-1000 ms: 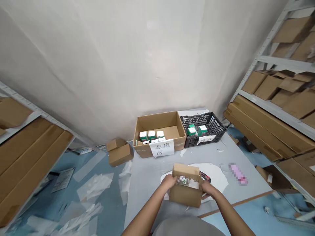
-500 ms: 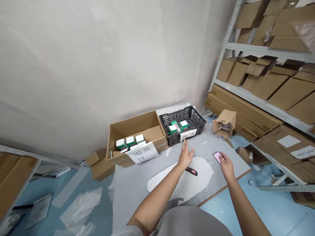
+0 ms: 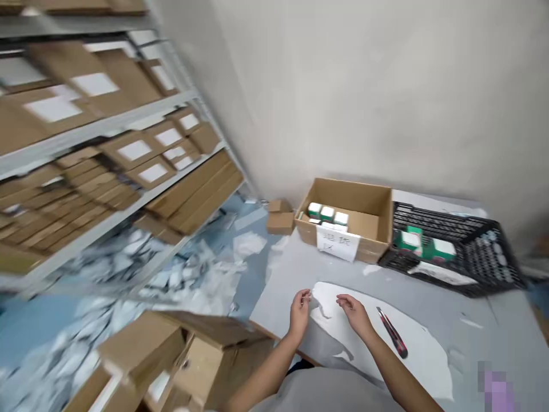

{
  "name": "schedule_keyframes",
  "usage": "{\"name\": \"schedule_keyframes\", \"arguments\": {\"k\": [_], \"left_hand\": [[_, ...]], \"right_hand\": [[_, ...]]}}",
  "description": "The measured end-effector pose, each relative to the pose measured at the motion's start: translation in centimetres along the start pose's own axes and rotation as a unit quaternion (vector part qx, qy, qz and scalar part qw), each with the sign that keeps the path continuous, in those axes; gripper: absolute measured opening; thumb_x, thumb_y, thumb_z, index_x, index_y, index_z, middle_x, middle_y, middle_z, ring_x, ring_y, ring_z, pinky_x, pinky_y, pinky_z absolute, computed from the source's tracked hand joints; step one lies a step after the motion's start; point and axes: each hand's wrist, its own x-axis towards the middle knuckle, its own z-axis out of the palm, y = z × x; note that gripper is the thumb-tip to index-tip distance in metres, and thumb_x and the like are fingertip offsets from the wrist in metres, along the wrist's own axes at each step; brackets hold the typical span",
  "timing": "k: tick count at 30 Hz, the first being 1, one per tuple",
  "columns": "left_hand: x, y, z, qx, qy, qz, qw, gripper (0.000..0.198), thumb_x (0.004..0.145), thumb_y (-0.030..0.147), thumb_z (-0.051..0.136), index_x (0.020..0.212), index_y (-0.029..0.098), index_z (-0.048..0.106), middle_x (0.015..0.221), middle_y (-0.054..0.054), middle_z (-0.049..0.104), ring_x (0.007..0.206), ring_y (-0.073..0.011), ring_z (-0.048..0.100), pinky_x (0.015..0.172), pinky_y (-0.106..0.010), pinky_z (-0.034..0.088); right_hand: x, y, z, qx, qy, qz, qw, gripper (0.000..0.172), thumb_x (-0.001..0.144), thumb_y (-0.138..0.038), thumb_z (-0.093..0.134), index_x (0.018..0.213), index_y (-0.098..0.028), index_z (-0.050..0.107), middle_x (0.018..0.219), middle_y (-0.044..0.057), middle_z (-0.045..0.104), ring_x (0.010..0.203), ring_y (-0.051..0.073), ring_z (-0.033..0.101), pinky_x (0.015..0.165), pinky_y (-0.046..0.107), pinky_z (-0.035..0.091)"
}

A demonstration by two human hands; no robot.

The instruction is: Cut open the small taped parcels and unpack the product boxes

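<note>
My left hand (image 3: 299,313) and my right hand (image 3: 352,312) hang close together over a torn white sheet (image 3: 412,357) on a grey table (image 3: 287,274), palms turned inward and fingers loosely curled. Neither hand holds anything. A red and black box cutter (image 3: 392,333) lies on the sheet, just right of my right hand. Farther back stand an open cardboard box (image 3: 362,206) with white and green cartons (image 3: 326,213) and a black plastic crate (image 3: 472,254) with green and white cartons (image 3: 424,244).
Grey metal shelves (image 3: 107,150) full of cardboard cartons fill the left side, above a blue floor (image 3: 34,329) littered with white scraps. Loose cartons (image 3: 150,360) lie below the table's near edge. Two small cartons (image 3: 279,217) stand by the wall. A pixelated pink item (image 3: 495,389) sits at lower right.
The view has swung left and tilted. My hands have come together over the white sheet, and my right hand has left the pink item. The open carton seen earlier is out of view.
</note>
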Motion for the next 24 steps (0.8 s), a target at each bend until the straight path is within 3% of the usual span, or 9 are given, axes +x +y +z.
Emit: {"name": "schedule_keyframes", "arguments": {"k": [4,11,19,24], "left_hand": [[-1.9,-1.3,-6.2,-0.001,0.166,-0.009,0.986,0.031,0.097,0.046,0.055,0.112,0.023,0.070,0.120,-0.011,0.076,0.107,-0.0245,0.074,0.103,-0.042,0.055],[-6.4,-4.0,-17.8,0.050,0.348,-0.027,0.936,0.028,0.099,0.037,0.053,0.114,0.022,0.072,0.122,-0.011,0.073,0.118,-0.0253,0.070,0.110,-0.042,0.052],[-13.2,-10.1,-29.0,-0.006,0.457,-0.080,0.886,0.025,0.095,0.036,0.058,0.112,0.021,0.070,0.119,-0.012,0.073,0.109,-0.0247,0.072,0.107,-0.042,0.054],[-17.6,-14.6,-35.4,-0.027,0.480,-0.145,0.864,0.031,0.088,0.030,0.063,0.118,0.021,0.067,0.122,-0.012,0.072,0.113,-0.0255,0.071,0.107,-0.042,0.054]], "right_hand": [[1.4,-1.1,6.9,-0.021,-0.126,-0.031,0.991,0.043,0.079,-0.059,0.067,0.099,-0.023,0.080,0.104,0.013,0.084,0.103,0.034,0.079,0.100,0.050,0.058],[-0.7,-2.4,20.0,-0.055,-0.312,-0.063,0.946,0.043,0.078,-0.060,0.071,0.099,-0.024,0.080,0.102,0.012,0.084,0.103,0.033,0.079,0.101,0.049,0.059],[-6.7,-0.1,32.5,-0.104,-0.424,-0.078,0.896,0.052,0.079,-0.069,0.069,0.100,-0.022,0.079,0.099,0.012,0.084,0.099,0.032,0.080,0.098,0.048,0.060],[-11.1,1.6,40.4,-0.136,-0.441,-0.114,0.880,0.041,0.079,-0.061,0.071,0.095,-0.024,0.078,0.104,0.014,0.084,0.104,0.034,0.080,0.100,0.050,0.060]]}}
